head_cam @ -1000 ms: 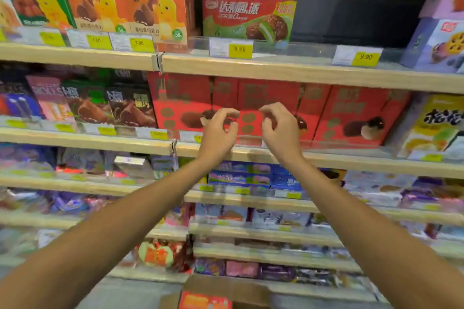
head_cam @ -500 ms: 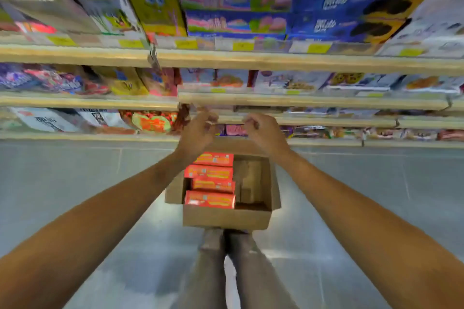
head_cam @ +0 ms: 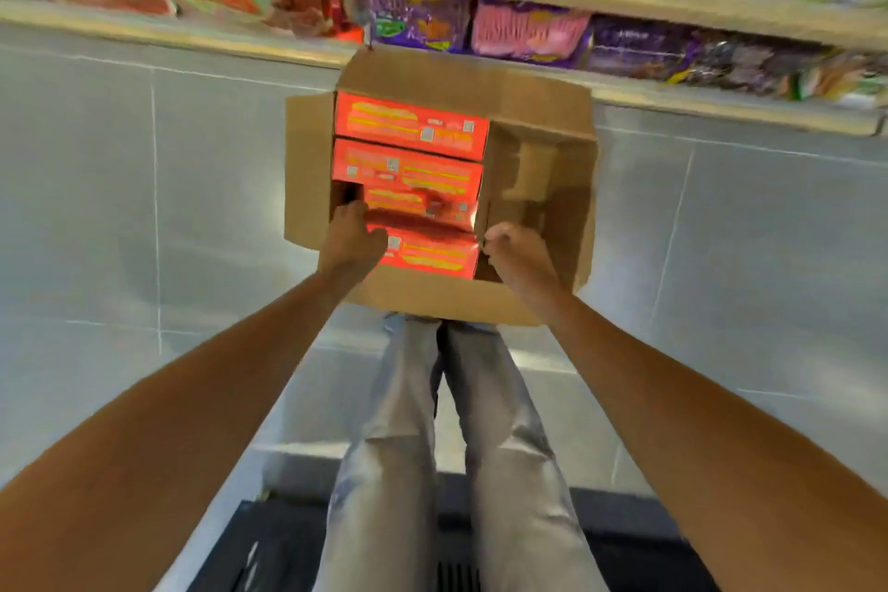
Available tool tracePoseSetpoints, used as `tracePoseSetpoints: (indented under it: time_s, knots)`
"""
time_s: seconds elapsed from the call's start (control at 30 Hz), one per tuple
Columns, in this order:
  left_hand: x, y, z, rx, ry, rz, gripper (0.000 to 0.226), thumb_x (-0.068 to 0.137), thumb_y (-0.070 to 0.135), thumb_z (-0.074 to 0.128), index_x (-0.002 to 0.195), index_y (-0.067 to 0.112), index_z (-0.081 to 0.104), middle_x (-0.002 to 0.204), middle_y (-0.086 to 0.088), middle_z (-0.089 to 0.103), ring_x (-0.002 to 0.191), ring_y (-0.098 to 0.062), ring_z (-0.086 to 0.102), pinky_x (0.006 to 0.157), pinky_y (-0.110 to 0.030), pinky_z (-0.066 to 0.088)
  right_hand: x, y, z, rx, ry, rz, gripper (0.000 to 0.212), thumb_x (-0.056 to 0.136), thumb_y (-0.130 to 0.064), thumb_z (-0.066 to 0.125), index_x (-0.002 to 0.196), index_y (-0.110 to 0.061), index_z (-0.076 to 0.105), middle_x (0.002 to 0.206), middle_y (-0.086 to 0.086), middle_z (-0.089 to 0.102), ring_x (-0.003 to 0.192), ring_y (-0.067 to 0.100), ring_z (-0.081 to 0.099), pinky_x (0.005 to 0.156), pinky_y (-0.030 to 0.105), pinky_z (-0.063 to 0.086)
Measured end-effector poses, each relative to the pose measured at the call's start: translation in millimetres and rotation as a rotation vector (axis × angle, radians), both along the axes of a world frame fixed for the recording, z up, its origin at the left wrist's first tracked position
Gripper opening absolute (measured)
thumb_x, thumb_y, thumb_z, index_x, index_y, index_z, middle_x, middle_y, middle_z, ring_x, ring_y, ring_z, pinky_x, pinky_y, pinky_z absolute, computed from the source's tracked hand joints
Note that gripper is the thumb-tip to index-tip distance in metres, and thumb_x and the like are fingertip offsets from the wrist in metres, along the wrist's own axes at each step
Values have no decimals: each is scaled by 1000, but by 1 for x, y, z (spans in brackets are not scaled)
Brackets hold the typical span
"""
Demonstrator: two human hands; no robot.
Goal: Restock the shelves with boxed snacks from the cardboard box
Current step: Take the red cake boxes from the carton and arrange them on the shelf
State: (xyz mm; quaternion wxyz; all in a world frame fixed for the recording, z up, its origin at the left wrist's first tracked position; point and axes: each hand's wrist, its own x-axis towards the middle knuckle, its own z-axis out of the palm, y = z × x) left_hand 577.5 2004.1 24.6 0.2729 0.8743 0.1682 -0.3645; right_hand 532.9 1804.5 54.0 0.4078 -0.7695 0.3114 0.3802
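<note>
Cardboard box [head_cam: 432, 298] sits open on the floor tiles [head_cam: 96, 207] at 12 o'clock of the person's legs [head_cam: 399, 399], just in front of the bottom shelf [head_cam: 721, 106], so stock-to-shelf is one short reach. Four red snack boxes [head_cam: 408, 125] stand on edge in its 9 o'clock half; the 3 o'clock half shows bare cardboard (that gap gives a hand room to get at the box ends). Left hand [head_cam: 353, 238] is at the 9 o'clock end of the two nearest ones, fingers dipping into the slot beside the third box [head_cam: 418, 202]. Right hand [head_cam: 521, 255] is at the 3 o'clock end of the nearest box [head_cam: 432, 255], fingers curled. Reads as a two-handed end-to-end clamp being set up. Motion blur: can't tell whether either hand grips or only touches. Nothing lifted; all four sit inside. Next, I'd guess: squeeze both ends evenly, pull straight up to clear the walls.
</note>
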Motion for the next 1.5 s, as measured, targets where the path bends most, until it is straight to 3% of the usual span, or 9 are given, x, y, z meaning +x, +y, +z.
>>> tracePoseSetpoints:
  time_s: [0.17,0.33,0.47,0.77,0.97,1.1,1.2,1.37,1.5]
  knots:
    - [-23,9,-73,135,37,96,60,80,5,50,137,-1,32,141,-18,35,130,-35,35,105,-44,36,-24,15,-77,-30,153,-91,34,94,-22,44,123,-6,52,105,5,52,94,18,48,78,30,39]
    - [-34,16,-114,235,43,216,66,80,5,45,142,3,24,145,-13,29,131,-34,33,105,-49,35,-30,28,-120,-5,225,-180,53,93,-42,51,132,-8,39,122,7,51,96,21,53,71,28,39]
    - [-37,20,-129,273,120,295,51,88,10,43,137,1,30,141,-18,33,132,-37,31,106,-46,30,-25,34,-137,41,251,-198,14,94,-22,47,99,-11,55,92,6,53,73,16,49,61,26,37]
    - [-36,27,-129,276,139,344,45,85,10,45,128,-1,40,133,-19,42,125,-37,40,101,-47,38,-19,31,-145,74,282,-381,15,89,-17,51,77,-24,44,82,-3,53,87,17,53,84,36,46]
    - [-30,16,-77,182,119,422,50,79,29,45,122,4,51,124,-17,50,115,-37,49,98,-49,43,2,8,-107,53,239,-411,25,91,-22,51,114,-17,42,92,-3,54,77,8,51,61,24,39]
    - [-15,9,-27,21,87,481,39,71,34,42,92,14,67,101,-10,65,95,-29,62,91,-44,51,18,-10,-57,-10,203,-410,43,87,-25,50,129,-16,42,116,4,54,104,21,55,87,35,47]
    - [1,-4,21,-88,66,542,16,85,18,49,74,18,60,84,-2,65,83,-20,60,78,-32,50,30,-29,-16,-38,174,-380,47,83,-28,52,127,-13,43,116,6,58,103,27,60,91,43,52]
    - [21,-21,102,-296,-28,465,9,91,11,54,95,14,62,78,9,61,65,-2,57,46,-10,45,42,-54,62,4,93,-437,19,88,-29,58,101,-20,48,98,4,64,83,20,66,74,34,58]
    - [30,-29,175,-431,-51,318,16,78,-2,69,85,12,64,75,4,65,60,-3,65,56,-19,51,53,-71,135,0,36,-431,10,91,-24,58,87,-17,53,98,10,65,80,21,66,71,33,57]
